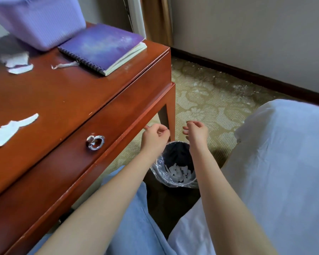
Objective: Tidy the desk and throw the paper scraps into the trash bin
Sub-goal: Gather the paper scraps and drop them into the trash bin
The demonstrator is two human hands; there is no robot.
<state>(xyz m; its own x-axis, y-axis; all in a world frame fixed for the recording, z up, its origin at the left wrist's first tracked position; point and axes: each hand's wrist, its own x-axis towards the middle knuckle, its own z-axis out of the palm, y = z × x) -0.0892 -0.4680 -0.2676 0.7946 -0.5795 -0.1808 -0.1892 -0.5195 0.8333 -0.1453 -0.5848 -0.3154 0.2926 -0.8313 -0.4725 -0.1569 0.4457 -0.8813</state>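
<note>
Head view: no legible writing is seen on the purple notebook (103, 46). Both hands are held over the trash bin (175, 164), the left hand (154, 138) loosely curled, the right hand (196, 133) spread and empty. Paper scraps (179, 174) lie in the bin; more scraps (11, 128) rest on the tabletop (63, 100), well apart from the hands.

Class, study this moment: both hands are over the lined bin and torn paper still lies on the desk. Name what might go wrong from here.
1. The trash bin is small and partly under the forearms, so scraps released from the left hand or right hand may land on the carpet.
2. The thin scrap beside the notebook could be overlooked.
</note>
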